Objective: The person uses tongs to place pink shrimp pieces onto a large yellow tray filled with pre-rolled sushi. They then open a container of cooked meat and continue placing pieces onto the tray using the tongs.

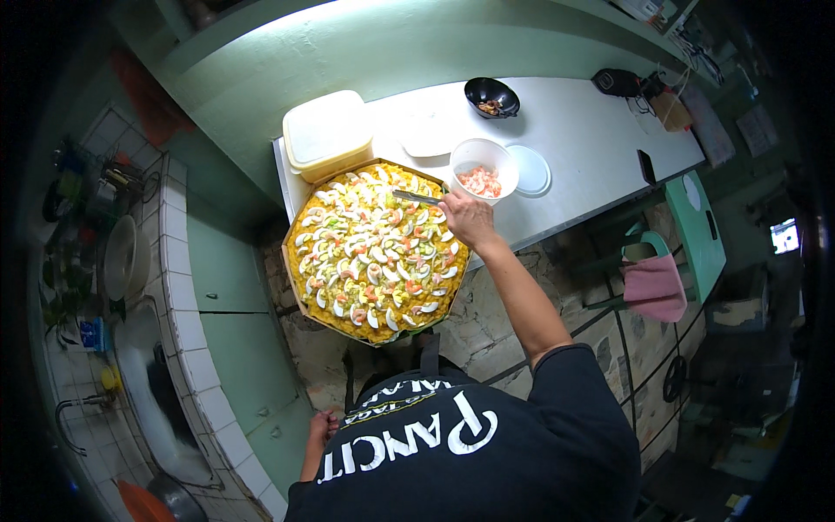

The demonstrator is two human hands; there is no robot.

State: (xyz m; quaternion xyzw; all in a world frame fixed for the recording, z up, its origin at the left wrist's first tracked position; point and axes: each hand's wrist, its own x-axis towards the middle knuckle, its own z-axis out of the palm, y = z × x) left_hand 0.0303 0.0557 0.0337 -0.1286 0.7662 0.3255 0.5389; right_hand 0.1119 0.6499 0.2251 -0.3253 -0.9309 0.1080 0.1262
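Egg-topped food (374, 261) occupies a tray (407, 170), pink pieces (481, 182) a tub (474, 155); right hand (470, 219) grips tongs (416, 197), left hand's (323, 426) hold unclear.

Utensil (416, 197) shiny metal, tub (483, 155) smooth semi-transp. plastic, tabletop (578, 157) smooth w/ semi-gloss, wok (489, 90) glossy, towel (654, 291) matt cloth.

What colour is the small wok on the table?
The wok is black; head view shows it.
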